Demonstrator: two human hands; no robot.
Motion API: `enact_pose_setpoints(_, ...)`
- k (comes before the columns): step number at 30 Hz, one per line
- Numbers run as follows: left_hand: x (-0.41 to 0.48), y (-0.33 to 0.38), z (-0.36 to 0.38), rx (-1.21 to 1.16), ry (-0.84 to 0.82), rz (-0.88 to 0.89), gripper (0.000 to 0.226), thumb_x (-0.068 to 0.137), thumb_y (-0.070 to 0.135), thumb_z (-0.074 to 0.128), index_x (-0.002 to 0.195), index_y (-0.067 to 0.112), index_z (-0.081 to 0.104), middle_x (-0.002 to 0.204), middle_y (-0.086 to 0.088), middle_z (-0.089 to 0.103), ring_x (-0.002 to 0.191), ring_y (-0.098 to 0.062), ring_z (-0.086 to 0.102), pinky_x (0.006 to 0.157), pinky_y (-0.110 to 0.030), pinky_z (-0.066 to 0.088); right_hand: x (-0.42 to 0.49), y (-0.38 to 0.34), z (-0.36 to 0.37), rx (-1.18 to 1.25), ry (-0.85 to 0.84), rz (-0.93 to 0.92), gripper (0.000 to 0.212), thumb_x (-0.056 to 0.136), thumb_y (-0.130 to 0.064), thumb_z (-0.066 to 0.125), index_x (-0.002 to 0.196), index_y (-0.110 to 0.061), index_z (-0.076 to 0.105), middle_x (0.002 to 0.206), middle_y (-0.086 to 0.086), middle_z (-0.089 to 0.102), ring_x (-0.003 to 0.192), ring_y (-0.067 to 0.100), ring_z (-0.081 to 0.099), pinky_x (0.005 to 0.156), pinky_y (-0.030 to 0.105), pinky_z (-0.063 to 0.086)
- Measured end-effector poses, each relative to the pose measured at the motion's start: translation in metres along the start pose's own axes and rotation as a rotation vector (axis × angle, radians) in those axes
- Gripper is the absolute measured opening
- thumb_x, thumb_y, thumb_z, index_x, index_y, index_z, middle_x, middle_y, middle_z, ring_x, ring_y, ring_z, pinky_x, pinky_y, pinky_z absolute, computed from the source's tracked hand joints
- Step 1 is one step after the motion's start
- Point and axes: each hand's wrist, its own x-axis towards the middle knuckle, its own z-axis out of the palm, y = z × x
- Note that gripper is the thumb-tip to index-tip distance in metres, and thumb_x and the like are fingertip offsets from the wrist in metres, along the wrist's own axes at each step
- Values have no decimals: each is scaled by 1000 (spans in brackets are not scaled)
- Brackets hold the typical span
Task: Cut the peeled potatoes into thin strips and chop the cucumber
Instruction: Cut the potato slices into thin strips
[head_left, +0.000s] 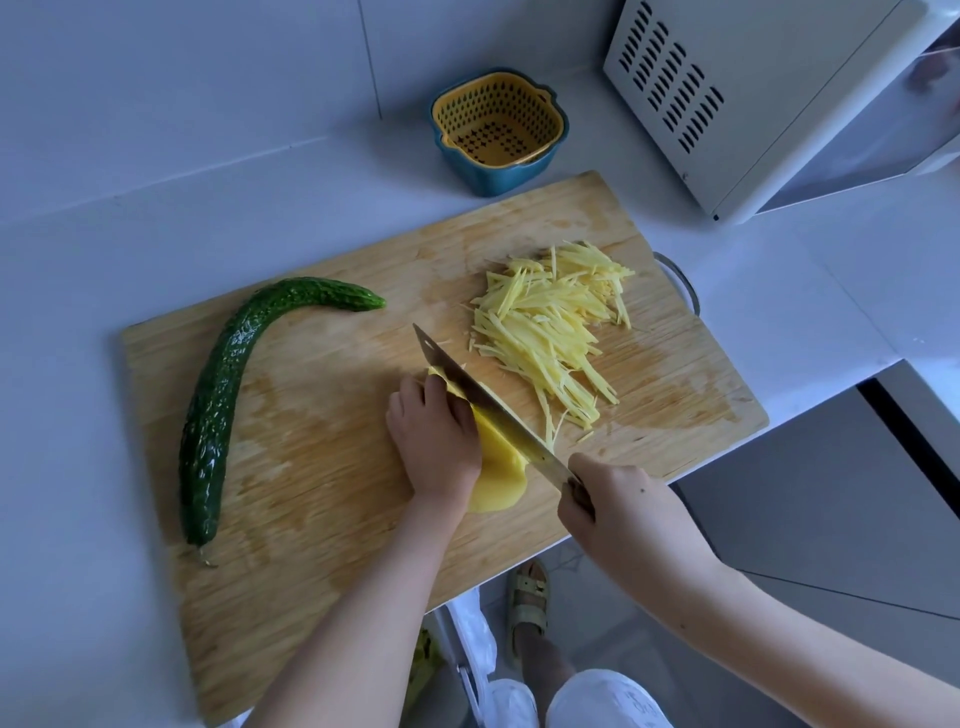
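Pale yellow peeled potato, sliced and stacked, sits under your left hand. Fingers curl over it, pinning it to wooden cutting board. Your right hand clamps handle of steel cleaver, blade against left knuckles. Slices look wet, likely slippery and soft: press from above, fingertips tucked. Heap of thin yellow potato strips lies beyond right hand. Long curved dark green cucumber, uncut, lies left of left hand; firm, may roll, so hold mid-length.

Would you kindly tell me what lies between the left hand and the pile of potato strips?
In the head view, the knife blade lies there, cutting the potato held by the left hand.
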Motion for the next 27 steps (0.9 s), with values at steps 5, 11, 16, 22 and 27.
enact_pose_setpoints(5,0,0,-1,16,-24,-3,27,80,21,33,77,4,53,81,-16,53,76,-33,49,69,-40,40,6,0,1,-8,-37,25,35,93,-22,38,62,-21,22,57,0,37,49,17,32,46,28,25)
enact_pose_setpoints(11,-2,-1,-1,-32,7,-1,21,80,16,36,77,3,53,80,-16,51,75,-32,47,68,-39,36,40,-10,24,40,-21,-12,24,92,-18,40,69,-13,34,57,1,37,52,22,36,48,29,29)
enact_pose_setpoints(16,-1,0,0,-19,1,-5,22,80,17,34,75,5,51,80,-15,52,75,-32,48,68,-40,38,14,3,12,82,13,17,34,92,-20,42,62,-18,26,55,1,35,50,18,30,47,28,24)
enact_pose_setpoints(22,-1,-1,1,-2,-4,-2,26,79,18,33,79,4,55,82,-16,54,76,-33,50,69,-39,39,-8,3,6,-38,-27,11,37,94,-25,38,62,-20,20,56,-1,35,48,17,30,45,28,22)
enact_pose_setpoints(27,-1,-1,1,-1,-6,-5,27,80,19,33,80,4,56,83,-15,53,77,-33,49,69,-39,38,-3,0,2,-49,-52,18,35,94,-23,37,62,-21,22,58,-1,37,49,17,32,46,28,24)
